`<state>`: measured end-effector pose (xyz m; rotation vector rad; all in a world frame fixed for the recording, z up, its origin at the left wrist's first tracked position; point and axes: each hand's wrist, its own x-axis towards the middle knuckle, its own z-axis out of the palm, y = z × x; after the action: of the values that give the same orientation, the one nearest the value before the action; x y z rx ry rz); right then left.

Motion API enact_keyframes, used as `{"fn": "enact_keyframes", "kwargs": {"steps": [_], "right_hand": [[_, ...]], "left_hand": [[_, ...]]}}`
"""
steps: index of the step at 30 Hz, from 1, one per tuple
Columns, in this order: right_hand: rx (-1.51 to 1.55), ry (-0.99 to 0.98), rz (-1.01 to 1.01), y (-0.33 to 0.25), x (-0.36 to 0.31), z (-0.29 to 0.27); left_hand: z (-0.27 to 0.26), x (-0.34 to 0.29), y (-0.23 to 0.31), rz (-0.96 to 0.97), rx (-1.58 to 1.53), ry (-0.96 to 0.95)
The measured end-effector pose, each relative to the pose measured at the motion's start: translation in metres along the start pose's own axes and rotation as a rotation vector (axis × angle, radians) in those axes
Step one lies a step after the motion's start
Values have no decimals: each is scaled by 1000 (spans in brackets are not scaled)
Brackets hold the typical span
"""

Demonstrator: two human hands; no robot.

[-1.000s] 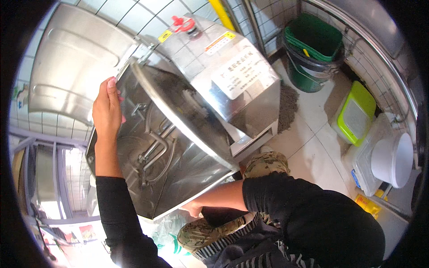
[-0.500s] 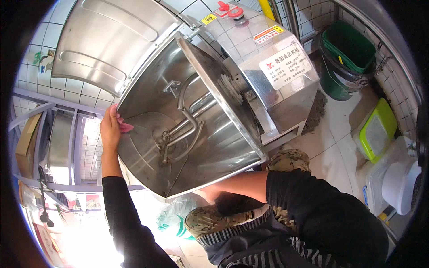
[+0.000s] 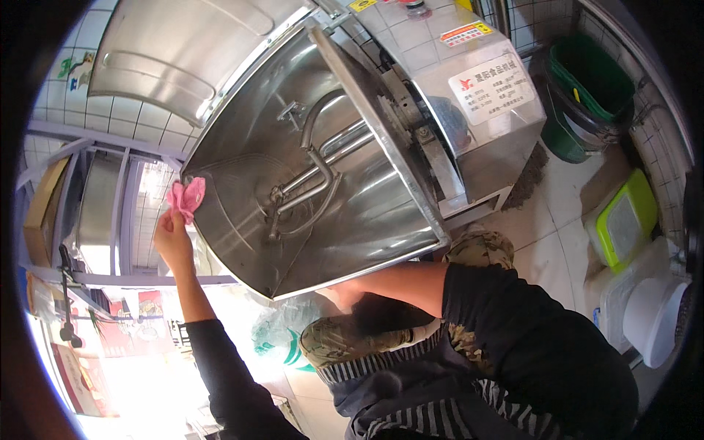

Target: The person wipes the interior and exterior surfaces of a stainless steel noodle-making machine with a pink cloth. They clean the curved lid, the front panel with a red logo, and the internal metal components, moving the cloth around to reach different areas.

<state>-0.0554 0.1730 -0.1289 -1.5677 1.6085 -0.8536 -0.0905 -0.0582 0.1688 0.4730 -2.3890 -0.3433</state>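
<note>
My left hand (image 3: 173,238) pinches a pink cloth (image 3: 187,198) at the left rim of a steel mixer tub (image 3: 381,220). The cloth hangs bunched above my fingers and overlaps the rim. Inside the tilted tub, a bent steel mixing arm (image 3: 323,165) is fixed to the wall; no dough shows in it. My right arm reaches across in front of the tub, and my right hand (image 3: 343,293) is beneath its near edge. The fingers of that hand are hidden, so what they touch does not show. The tub's steel lid (image 3: 176,55) stands raised behind it.
A boxy steel motor housing (image 3: 477,95) adjoins the tub on the right. Farther right are green and black buckets (image 3: 587,88), a lime-green lidded container (image 3: 623,216) and a white round tub (image 3: 655,323). A purple rack (image 3: 125,220) stands left. Plastic bags (image 3: 282,330) lie below the tub.
My left hand has moved off the rim to just outside it, and more of the pink cloth shows. The tub sits slightly higher in view. My right arm stays nearly in place.
</note>
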Motion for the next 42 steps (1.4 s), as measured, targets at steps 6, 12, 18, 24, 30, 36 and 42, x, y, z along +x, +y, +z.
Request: {"fn": "enact_keyframes", "kwargs": {"steps": [6, 12, 18, 24, 30, 36, 42], "right_hand": [[-4, 24, 28, 5, -1, 4], [-8, 66, 105, 20, -11, 7], [-17, 88, 151, 23, -12, 8], [-21, 123, 185, 27, -15, 6], [-32, 153, 224, 31, -22, 6], [-32, 189, 246, 35, -23, 1], [-32, 216, 260, 37, -23, -1]], "left_hand": [[-4, -65, 4, -371, -476, -122], [30, -42, 19, -30, -313, -175], [38, -86, 9, -25, 19, -44], [39, -168, 12, -91, -97, -59], [56, -233, 5, -244, -175, -20], [89, -292, 0, -366, -410, 31], [110, -311, 22, -878, -1054, 158]]}}
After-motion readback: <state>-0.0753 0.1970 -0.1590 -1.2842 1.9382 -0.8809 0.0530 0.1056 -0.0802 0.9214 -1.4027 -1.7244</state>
